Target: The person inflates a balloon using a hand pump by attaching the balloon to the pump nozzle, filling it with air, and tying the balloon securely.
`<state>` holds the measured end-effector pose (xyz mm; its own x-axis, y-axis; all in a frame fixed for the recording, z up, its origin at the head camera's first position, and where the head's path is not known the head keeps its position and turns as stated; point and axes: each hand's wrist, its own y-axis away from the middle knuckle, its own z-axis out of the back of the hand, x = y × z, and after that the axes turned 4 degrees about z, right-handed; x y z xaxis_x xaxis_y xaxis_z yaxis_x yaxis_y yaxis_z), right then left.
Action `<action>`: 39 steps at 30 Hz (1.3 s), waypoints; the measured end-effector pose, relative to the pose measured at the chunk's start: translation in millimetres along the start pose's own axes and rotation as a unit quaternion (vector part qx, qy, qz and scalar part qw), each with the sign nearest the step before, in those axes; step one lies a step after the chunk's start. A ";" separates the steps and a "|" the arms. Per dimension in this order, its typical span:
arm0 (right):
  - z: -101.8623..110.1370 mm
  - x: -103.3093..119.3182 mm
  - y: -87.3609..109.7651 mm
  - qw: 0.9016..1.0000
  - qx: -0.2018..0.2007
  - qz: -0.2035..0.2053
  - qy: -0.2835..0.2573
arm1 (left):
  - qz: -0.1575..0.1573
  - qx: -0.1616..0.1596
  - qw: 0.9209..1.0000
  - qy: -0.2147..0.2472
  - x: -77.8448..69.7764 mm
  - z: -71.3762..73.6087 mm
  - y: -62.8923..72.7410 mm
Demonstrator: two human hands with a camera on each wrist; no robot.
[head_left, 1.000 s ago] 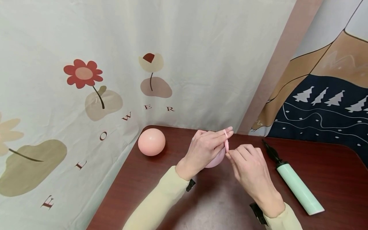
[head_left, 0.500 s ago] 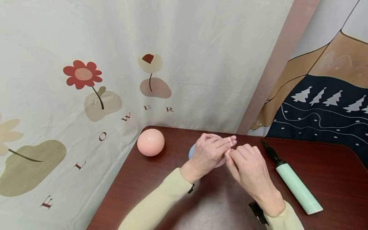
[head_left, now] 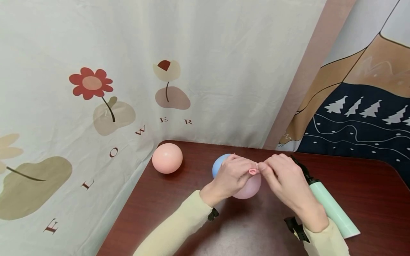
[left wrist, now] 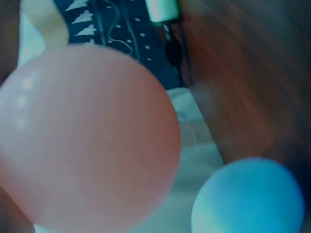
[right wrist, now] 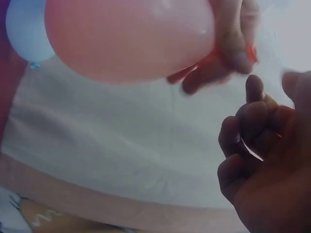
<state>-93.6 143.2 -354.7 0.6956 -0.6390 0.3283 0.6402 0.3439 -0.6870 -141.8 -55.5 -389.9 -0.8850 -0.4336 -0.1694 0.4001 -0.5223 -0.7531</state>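
In the head view, my left hand (head_left: 228,177) pinches the neck of an inflated pink balloon (head_left: 248,188), whose rolled lip (head_left: 253,171) shows at the fingertips. The balloon's body hangs below that hand, partly hidden by it. In the left wrist view the pink balloon (left wrist: 92,141) fills much of the picture. My right hand (head_left: 286,179) is close by on the right, its fingertips near the neck. From the right wrist view, the right hand (right wrist: 267,141) has bent fingers with the thumb apart from them, and nothing shows between them.
Behind my left hand sits a blue balloon (head_left: 220,165). A peach balloon (head_left: 167,158) rests at the table's back left corner. The mint green hand pump (head_left: 334,209) with a black nozzle lies to the right, partly behind my right arm. A printed curtain (head_left: 224,71) hangs behind the table (head_left: 378,192).
The pink strand looped over my left fingers is off them, and its lip now shows at the fingertips. My right hand has shifted right and turned. More of the blue balloon shows.
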 end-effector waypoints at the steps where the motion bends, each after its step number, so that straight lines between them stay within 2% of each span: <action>1: 0.9 -1.8 1.4 1.000 -0.005 -0.015 -0.015 | 0.017 0.006 0.999 0.049 0.2 0.6 -0.5; 2: 1.5 -3.4 2.8 0.999 -0.008 -0.028 -0.033 | 0.034 0.012 0.994 0.101 0.2 1.5 -1.0; 3: 1.5 -4.9 4.1 0.998 -0.010 -0.038 -0.051 | 0.054 0.018 0.987 0.153 0.0 2.4 -1.3; 4: 1.2 -6.3 5.1 0.996 -0.010 -0.044 -0.070 | 0.078 0.025 0.975 0.207 -0.6 3.2 -1.6; 6: -0.5 -8.4 7.0 0.993 -0.003 -0.047 -0.110 | 0.126 0.041 0.946 0.295 -2.4 5.5 -1.4; 8: -2.7 -9.9 8.4 0.989 0.004 -0.039 -0.142 | 0.175 0.055 0.914 0.362 -4.5 8.0 -0.2; 10: -4.9 -11.2 9.3 0.986 0.009 -0.025 -0.163 | 0.218 0.066 0.884 0.408 -6.4 10.7 0.9; 11: -5.7 -11.4 9.8 0.985 0.011 -0.021 -0.170 | 0.233 0.072 0.873 0.423 -6.9 11.9 1.4; 14: -6.6 -11.7 10.3 0.983 0.014 -0.012 -0.183 | 0.260 0.090 0.848 0.454 -7.7 15.6 2.4; 17: -5.8 -11.1 10.1 0.981 0.018 -0.014 -0.195 | 0.278 0.113 0.838 0.457 -7.2 17.9 3.7; 21: -4.7 -11.3 9.1 0.980 0.026 0.003 -0.197 | 0.296 0.154 0.833 0.441 -6.5 20.3 5.5; 27: -5.1 -12.0 8.5 0.983 0.039 0.033 -0.178 | 0.290 0.204 0.824 0.443 -3.6 21.4 8.5; 32: -12.1 -10.3 9.7 0.991 0.017 0.051 -0.124 | 0.287 0.219 0.823 0.438 -0.9 21.1 10.4; 36: -19.7 -8.1 11.2 0.995 -0.005 0.062 -0.074 | 0.290 0.216 0.828 0.428 0.7 19.7 12.1; 39: -23.4 -7.2 13.7 0.996 -0.020 0.064 -0.065 | 0.287 0.212 0.829 0.430 2.2 17.8 13.4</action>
<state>-97.5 136.4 -381.6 0.8086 -0.4964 0.3160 0.5321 0.3875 -0.7528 -134.1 -76.5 -389.0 -0.2900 -0.1110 -0.9506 0.7000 -0.7019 -0.1316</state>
